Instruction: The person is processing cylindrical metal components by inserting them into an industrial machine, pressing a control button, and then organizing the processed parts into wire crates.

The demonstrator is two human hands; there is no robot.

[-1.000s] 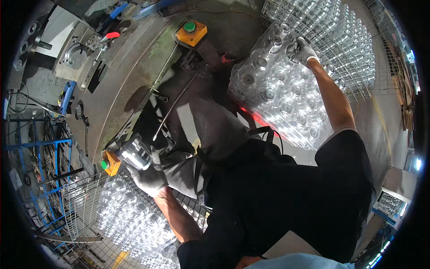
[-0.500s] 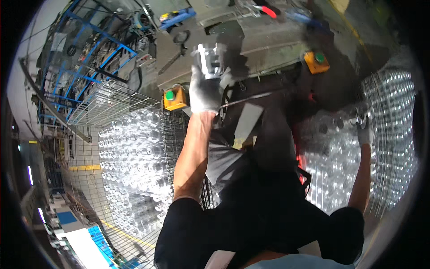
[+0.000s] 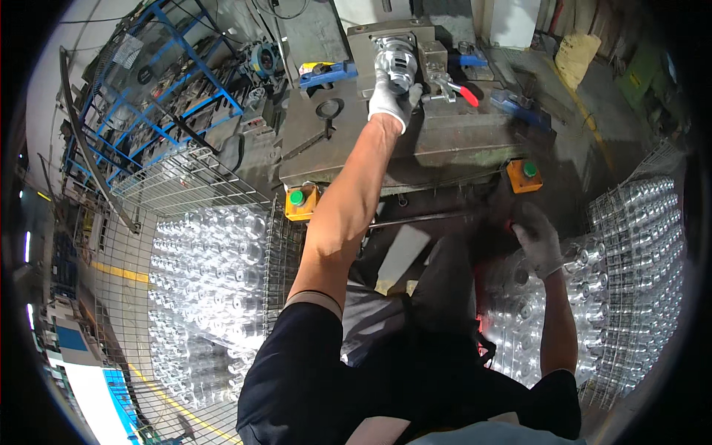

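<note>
Silver metal shines at the upper middle of the view, where the part (image 3: 398, 61) is held up by the person's left hand (image 3: 393, 102) against the fixture (image 3: 365, 48) on the worktable (image 3: 348, 133). This hand wears a white glove. Its thumb and fingers are wrapped around the nearer end of the part, so the grip is closed on it; the far end is close to the fixture, but whether it is already seated cannot be told. Just to the right stands a clamp with a red handle (image 3: 467, 95), which no hand touches.

The right hand (image 3: 539, 241), also gloved, is blurred. It is lower and well apart, below the right orange box (image 3: 524, 180) and near the stack of shiny parts (image 3: 534, 311). Its fingers seem stretched forward, yet one cannot tell if they are spread or pinch something. On the other side, a wire basket (image 3: 185, 182) is beside the left orange box (image 3: 300, 210).

The step in hand appears to be the placing of the part at the fixture. The next move, as one may judge, calls for keeping the part straight with the left hand, pushing it gently until it sits firmly, and only then loosening the fingers.
</note>
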